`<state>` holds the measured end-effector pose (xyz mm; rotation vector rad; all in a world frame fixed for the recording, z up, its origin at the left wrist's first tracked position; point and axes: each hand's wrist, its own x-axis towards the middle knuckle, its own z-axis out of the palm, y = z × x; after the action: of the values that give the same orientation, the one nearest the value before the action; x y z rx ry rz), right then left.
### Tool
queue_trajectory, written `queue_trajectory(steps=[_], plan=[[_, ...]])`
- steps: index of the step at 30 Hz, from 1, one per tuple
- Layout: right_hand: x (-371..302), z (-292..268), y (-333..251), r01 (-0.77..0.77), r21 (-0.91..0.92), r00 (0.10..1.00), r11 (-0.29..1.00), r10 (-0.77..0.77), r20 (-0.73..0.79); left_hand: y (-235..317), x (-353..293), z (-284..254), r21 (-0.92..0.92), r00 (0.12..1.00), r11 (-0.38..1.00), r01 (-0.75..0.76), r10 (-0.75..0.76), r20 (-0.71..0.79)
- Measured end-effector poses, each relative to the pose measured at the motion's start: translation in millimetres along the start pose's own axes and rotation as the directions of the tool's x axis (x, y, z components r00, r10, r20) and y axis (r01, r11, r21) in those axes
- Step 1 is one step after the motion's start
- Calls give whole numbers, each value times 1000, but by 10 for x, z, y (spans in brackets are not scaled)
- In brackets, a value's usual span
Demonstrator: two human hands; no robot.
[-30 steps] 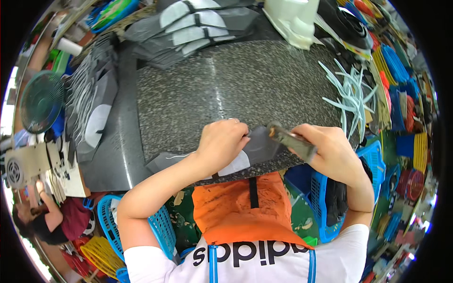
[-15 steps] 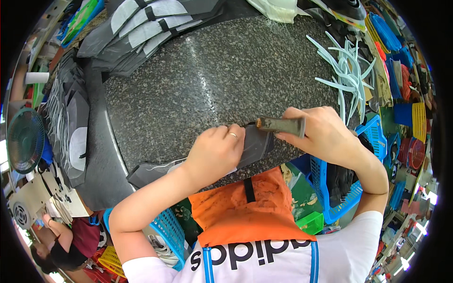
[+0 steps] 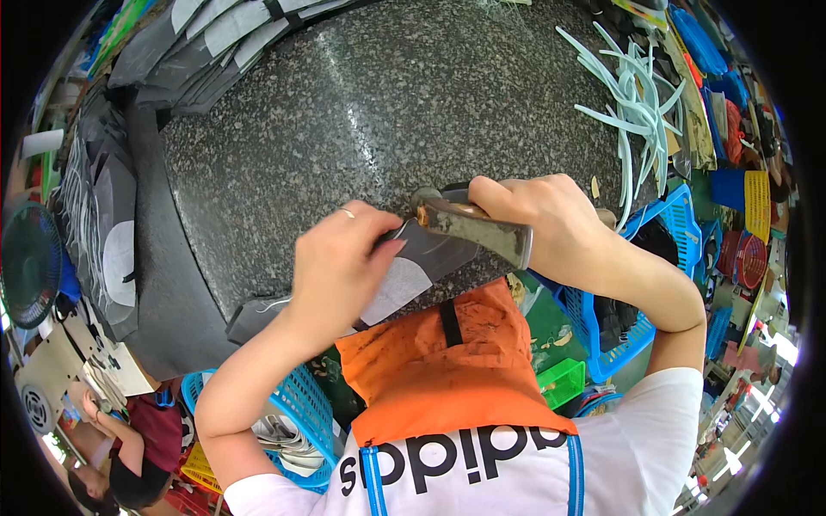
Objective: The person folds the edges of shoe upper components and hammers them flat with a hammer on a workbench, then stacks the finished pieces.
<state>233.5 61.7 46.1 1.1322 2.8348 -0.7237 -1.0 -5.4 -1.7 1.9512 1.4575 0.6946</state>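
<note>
On the speckled stone slab lies a dark grey cut piece of flat material with a pale grey patch, near the front edge. My left hand is closed on the piece's far edge, thumb and fingers pinching it. My right hand grips a worn metal hammer, whose head is over the piece's far edge, just right of my left fingertips. Whether the head touches the piece I cannot tell. The left part of the piece passes under my left forearm.
Similar grey pieces are stacked at the back left, with another pile at the left. Pale blue strips lie at the back right. Blue baskets stand below the slab at right and left. An orange apron covers my front.
Both hands have moved left along the piece, the hammer with my right hand. My left hand has shifted off the pale patch, which now shows. The view has shifted slightly too.
</note>
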Motion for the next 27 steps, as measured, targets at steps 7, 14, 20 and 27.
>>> queue_trajectory(steps=[7,14,20,27], plan=[[54,4,-134,50,55,999,997,-51,18,120,-130,28,382,982,908,-174,191,-7],[-46,-179,63,-113,77,960,991,129,-248,79,403,214,300,988,954,1,45,-147],[-90,-97,231,-177,64,972,982,185,-147,7,263,-31,3,997,999,47,-47,67],[-33,-197,138,-48,122,976,991,72,-204,52,167,78,400,925,841,-365,375,57]])
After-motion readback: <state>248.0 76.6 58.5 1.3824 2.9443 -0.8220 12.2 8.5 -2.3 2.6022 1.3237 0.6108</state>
